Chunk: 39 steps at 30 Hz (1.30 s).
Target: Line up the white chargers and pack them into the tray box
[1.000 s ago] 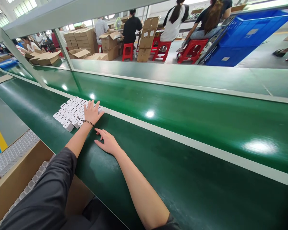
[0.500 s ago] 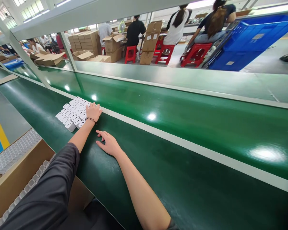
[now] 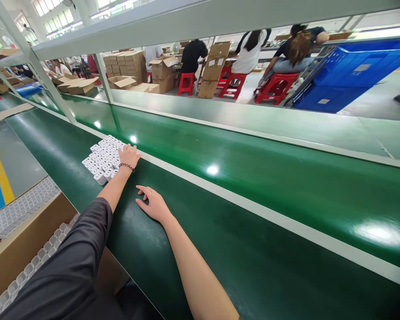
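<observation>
A cluster of white charger-like blocks, each with dark slots on top, stands on the green work surface. My left hand lies over the right edge of this cluster, fingers spread, with a dark coiled band round the wrist. Its palm and the blocks under it are hidden. Nearer to me, my right hand rests at the green surface with fingers loosely apart and nothing in them. It is apart from the blocks.
A pale rail divides the bench from a second green strip behind. An open carton of white pieces sits low at left. Grey posts and a beam cross above. People on red stools and blue bins are beyond.
The camera view has tilted slightly, so the scene sits a little lower and to the right. Both hands keep nearly the same place relative to the blocks.
</observation>
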### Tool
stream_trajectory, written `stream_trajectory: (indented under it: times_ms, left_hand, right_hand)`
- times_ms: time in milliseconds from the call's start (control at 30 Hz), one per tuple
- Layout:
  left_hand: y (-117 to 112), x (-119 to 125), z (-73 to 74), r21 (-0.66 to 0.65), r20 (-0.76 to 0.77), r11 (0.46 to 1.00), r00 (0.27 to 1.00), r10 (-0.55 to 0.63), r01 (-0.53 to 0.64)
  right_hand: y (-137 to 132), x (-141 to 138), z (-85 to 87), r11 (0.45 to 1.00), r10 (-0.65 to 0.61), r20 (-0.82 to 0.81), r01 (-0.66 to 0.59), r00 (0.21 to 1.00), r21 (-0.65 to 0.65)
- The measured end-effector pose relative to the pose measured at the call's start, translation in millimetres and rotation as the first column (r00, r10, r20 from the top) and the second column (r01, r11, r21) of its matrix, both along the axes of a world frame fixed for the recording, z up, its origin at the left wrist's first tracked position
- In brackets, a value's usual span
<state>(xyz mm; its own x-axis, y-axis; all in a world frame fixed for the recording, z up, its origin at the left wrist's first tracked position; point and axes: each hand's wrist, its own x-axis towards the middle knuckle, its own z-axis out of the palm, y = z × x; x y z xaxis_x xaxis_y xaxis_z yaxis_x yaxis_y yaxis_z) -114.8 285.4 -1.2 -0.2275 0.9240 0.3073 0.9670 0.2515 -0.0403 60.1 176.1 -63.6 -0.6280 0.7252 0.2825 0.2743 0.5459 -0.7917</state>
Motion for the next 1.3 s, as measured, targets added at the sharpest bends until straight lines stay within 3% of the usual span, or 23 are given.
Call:
stream_trajectory:
  times_ms: [133,233,367,500,600,700,833,933,1133,1300]
  left_hand:
    - [-34,13,4.9,0.007,-0.020,0.985,0.985,-0.174,0.174]
    - [-74,11,-2.2,-0.001,-0.038,0.956,0.956,-0.292,0.292]
    - [-110,-22,-21.8,0.105,-0.064,0.968,0.972,-0.224,0.230]
    - [-112,-57,-32.9,0.129,-0.057,0.982,0.990,-0.132,0.138]
    - [-112,-67,-31.4,0.131,-0.060,0.977,0.985,-0.164,0.170]
    - [-126,-72,-29.6,0.210,-0.033,0.966,0.988,-0.150,0.153]
    - [-154,-81,-33.9,0.334,0.183,0.937,0.982,0.046,-0.106]
    - [-157,-83,-36.7,0.277,0.366,0.930,0.921,0.131,-0.243]
    - [-131,-78,-36.5,0.269,0.390,0.941,0.917,0.089,-0.206]
    - [-140,-90,-42.6,0.296,0.319,0.944,0.947,0.046,-0.146]
  right_hand:
    - [0,0,0.7,1.000,0.002,-0.004,-0.002,1.000,-0.004]
    - [0,0,0.9,1.000,0.002,-0.008,-0.002,1.000,-0.009]
    - [-1,0,0.7,1.000,0.005,-0.007,-0.005,1.000,-0.010]
    - [0,2,0.8,1.000,0.005,-0.001,-0.005,1.000,-0.001]
    - [0,2,0.5,1.000,0.006,0.005,-0.006,1.000,0.008]
    - [0,2,-0.8,1.000,0.001,0.007,-0.002,1.000,0.014]
    - [0,2,-2.4,1.000,0.003,0.004,-0.003,1.000,0.011]
    - [-1,3,-2.2,1.000,0.007,0.007,-0.007,1.000,0.005]
    - [-1,3,0.4,1.000,0.009,0.014,-0.009,1.000,0.007]
    - [-1,3,0.8,1.000,0.010,0.018,-0.010,1.000,0.005]
